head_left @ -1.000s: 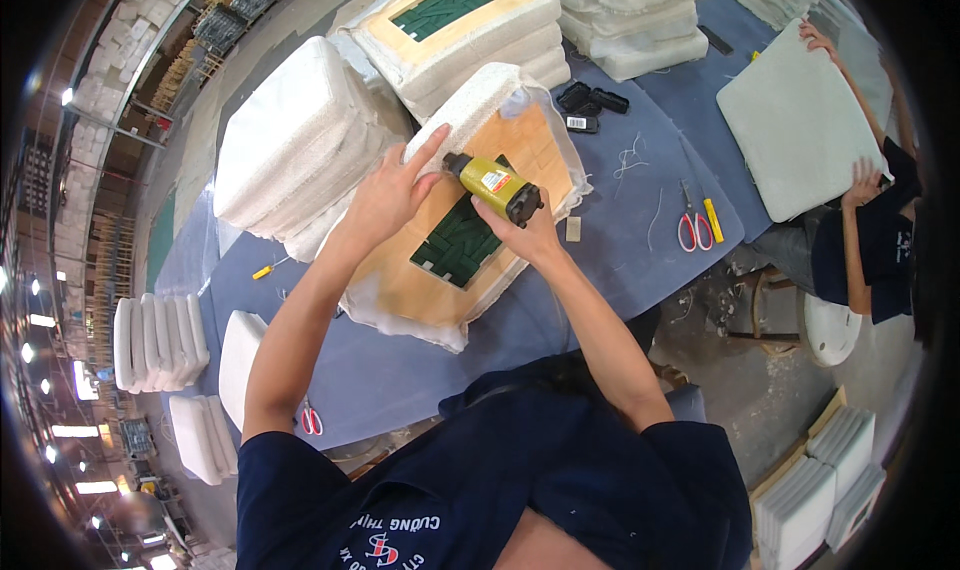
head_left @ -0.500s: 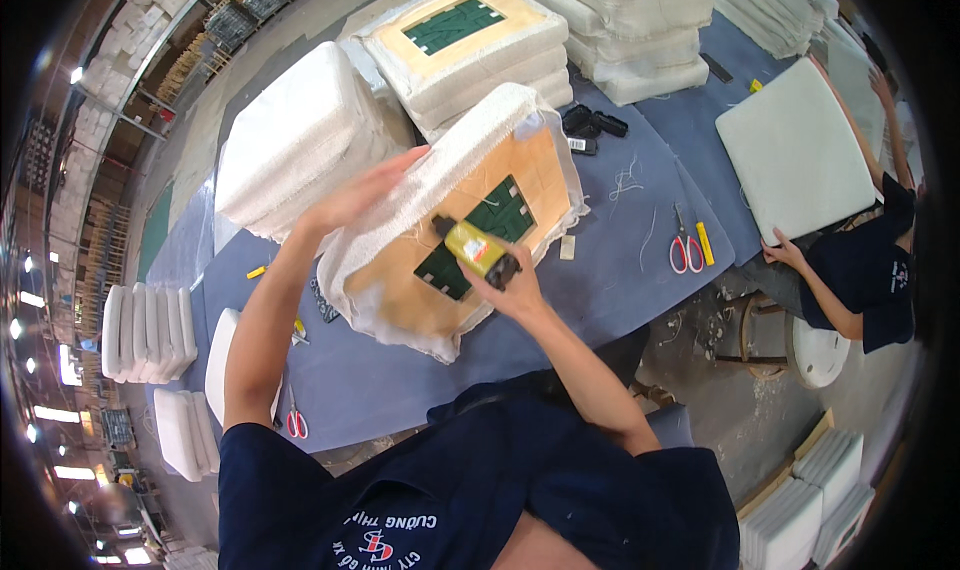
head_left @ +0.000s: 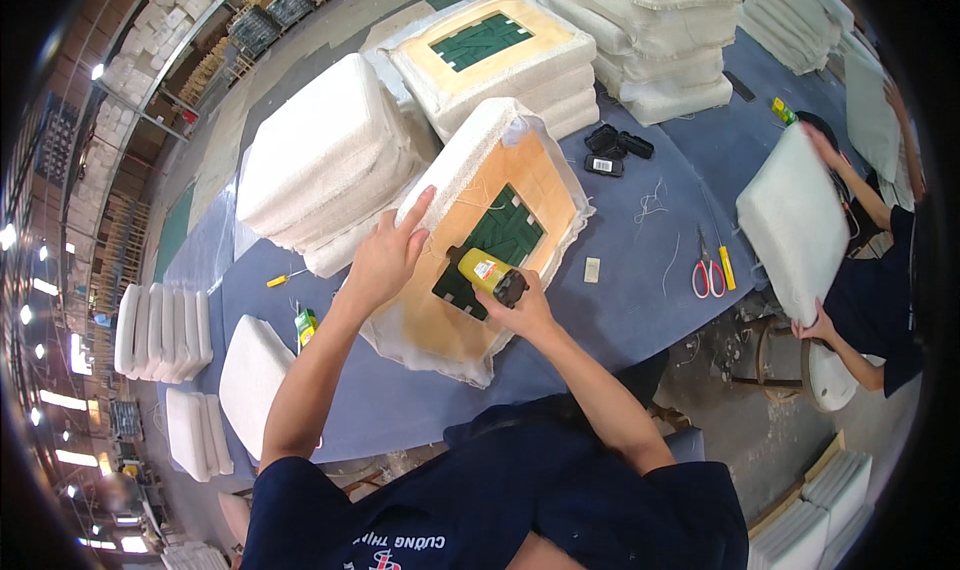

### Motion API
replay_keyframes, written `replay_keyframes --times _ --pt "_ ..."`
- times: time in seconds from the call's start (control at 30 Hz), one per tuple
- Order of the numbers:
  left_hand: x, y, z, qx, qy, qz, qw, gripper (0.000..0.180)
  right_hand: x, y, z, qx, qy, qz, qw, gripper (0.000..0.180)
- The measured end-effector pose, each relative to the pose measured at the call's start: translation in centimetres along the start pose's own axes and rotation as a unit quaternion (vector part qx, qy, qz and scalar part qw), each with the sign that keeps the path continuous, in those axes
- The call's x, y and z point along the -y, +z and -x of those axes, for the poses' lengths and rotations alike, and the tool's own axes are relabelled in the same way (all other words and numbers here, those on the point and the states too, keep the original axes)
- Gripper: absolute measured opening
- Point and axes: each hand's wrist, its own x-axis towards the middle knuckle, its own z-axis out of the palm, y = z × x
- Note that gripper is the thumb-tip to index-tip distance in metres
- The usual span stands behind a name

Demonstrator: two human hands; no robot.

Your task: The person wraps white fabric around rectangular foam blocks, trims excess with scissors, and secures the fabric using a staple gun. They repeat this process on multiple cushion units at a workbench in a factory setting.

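Observation:
A padded seat (head_left: 520, 170) in white fabric leans tilted against a cushion stack. Its wooden underside faces me, with green webbing (head_left: 500, 232) across a rectangular opening. My right hand (head_left: 522, 308) is closed around a yellow-and-black power tool that looks like a staple gun (head_left: 487, 272). The tool's black nose is over the webbing's left edge; whether it touches is unclear. My left hand (head_left: 385, 260) lies at the seat's upper left edge, fingers stretched out and apart. Loose threads hang on the wood near that hand.
Cushion stacks (head_left: 318, 155) stand behind the seat on the blue-covered table (head_left: 640, 290). Black battery-like blocks (head_left: 618, 142), red-handled scissors (head_left: 708, 278) and a yellow-handled tool (head_left: 726, 267) lie rightward. A co-worker's hands (head_left: 820, 325) hold another cushion (head_left: 795, 205). One cushion (head_left: 258, 375) lies left.
My left hand has come from behind the seat's edge down onto its upper left side, fingers spreading. My right hand still holds the tool by the webbing. The co-worker's cushion has turned.

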Motion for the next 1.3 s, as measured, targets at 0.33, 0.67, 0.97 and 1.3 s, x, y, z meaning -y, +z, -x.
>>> replay_keyframes --times 0.33,0.67,0.97,1.3 --pt "-0.3 0.9 0.6 -0.077 0.052 -0.027 0.995 0.065 7.2 -4.2 -4.0 -0.009 -0.138 -0.075 0.988 0.030" --pt "0.0 1.7 0.5 -0.130 0.095 -0.033 0.986 0.069 7.5 -4.0 -4.4 -0.004 -0.143 -0.050 0.988 0.026" --pt "0.1 2.0 0.5 -0.129 0.085 -0.043 0.987 0.070 7.7 -4.3 -4.2 0.007 -0.146 -0.064 0.987 0.029" --pt "-0.8 1.0 1.0 -0.081 0.058 -0.021 0.995 0.077 4.2 -2.6 -3.4 0.051 -0.068 0.020 0.996 0.049"
